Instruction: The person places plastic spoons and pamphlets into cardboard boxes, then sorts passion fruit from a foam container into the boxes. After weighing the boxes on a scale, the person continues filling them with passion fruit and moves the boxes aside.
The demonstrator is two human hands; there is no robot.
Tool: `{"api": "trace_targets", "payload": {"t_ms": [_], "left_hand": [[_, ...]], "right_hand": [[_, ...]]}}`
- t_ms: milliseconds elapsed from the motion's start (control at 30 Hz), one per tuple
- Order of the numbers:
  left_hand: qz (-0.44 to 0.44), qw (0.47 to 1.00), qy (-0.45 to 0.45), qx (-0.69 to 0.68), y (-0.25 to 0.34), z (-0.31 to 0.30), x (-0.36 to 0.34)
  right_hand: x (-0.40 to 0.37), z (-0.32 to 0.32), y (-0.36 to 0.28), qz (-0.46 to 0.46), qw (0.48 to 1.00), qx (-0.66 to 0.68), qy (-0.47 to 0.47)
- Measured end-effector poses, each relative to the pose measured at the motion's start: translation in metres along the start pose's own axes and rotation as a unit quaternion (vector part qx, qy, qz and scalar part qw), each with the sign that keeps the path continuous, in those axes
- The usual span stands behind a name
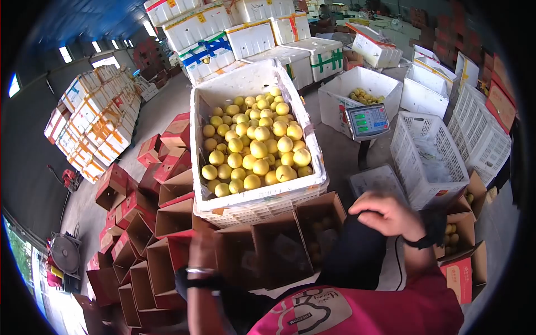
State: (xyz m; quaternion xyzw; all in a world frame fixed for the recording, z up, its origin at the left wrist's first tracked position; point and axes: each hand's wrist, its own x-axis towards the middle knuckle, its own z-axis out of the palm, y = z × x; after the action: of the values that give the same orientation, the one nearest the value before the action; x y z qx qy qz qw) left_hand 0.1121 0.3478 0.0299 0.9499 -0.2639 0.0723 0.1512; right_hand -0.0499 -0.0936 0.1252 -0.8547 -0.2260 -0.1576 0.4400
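A white foam box (203,124) full of round yellow fruit (258,149) stands in front of me on a white crate. My left hand (202,245) hangs over the open cardboard boxes below the foam box's near left corner; motion smears its fingers. At the right, my right hand (385,215) is over my knee with its fingers curled, near the scale's platform (379,181). What it holds, if anything, I cannot make out. Open cardboard boxes (282,251) stand between my arms, some with items inside.
A digital scale display (368,120) stands ahead right, before a foam box (335,103) with some fruit. A white slatted crate (427,159) holds plastic bags. Red cartons (131,206) crowd the left. Foam boxes (245,39) are stacked behind. A fan (66,254) stands far left.
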Motion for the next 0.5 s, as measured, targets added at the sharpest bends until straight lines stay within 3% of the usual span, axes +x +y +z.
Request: {"api": "trace_targets", "payload": {"t_ms": [33, 67, 167, 200, 233, 267, 333, 400, 467, 500], "left_hand": [[-0.139, 0.966, 0.071, -0.204, 0.008, -0.068, 0.007], [-0.12, 0.965, 0.198, -0.124, -0.04, -0.111, 0.001], [-0.097, 0.887, 0.396, -0.214, -0.201, -0.26, -0.02], [-0.156, 0.873, 0.445, -0.126, -0.208, -0.319, -0.024], [-0.059, 0.865, 0.496, -0.054, -0.275, -0.353, -0.034], [-0.133, 0.879, 0.457, 0.012, -0.288, -0.394, -0.035], [-0.134, 0.858, 0.491, 0.067, -0.358, -0.421, -0.013], [-0.192, 0.882, 0.43, -0.012, -0.419, -0.421, 0.02], [-0.279, 0.811, 0.435, -0.275, -0.407, -0.376, 0.083], [-0.229, 0.822, 0.427, -0.298, -0.418, -0.346, 0.117]], "right_hand": [[0.005, -0.011, 0.003, 0.015, 1.0, -0.026, 0.006], [0.01, -0.025, 0.004, 0.026, 0.998, -0.057, 0.014], [0.026, -0.069, 0.003, 0.122, 0.988, -0.089, 0.037], [0.035, -0.085, 0.003, 0.138, 0.985, -0.099, 0.042], [0.048, -0.098, 0.008, 0.165, 0.98, -0.089, 0.062], [0.062, -0.112, 0.013, 0.193, 0.975, -0.078, 0.079], [0.1, -0.14, 0.047, 0.202, 0.972, -0.074, 0.097], [0.152, -0.162, 0.087, 0.205, 0.971, -0.098, 0.079], [0.205, -0.17, 0.138, 0.267, 0.956, -0.086, 0.087], [0.23, -0.168, 0.167, 0.304, 0.945, -0.072, 0.097]]}}
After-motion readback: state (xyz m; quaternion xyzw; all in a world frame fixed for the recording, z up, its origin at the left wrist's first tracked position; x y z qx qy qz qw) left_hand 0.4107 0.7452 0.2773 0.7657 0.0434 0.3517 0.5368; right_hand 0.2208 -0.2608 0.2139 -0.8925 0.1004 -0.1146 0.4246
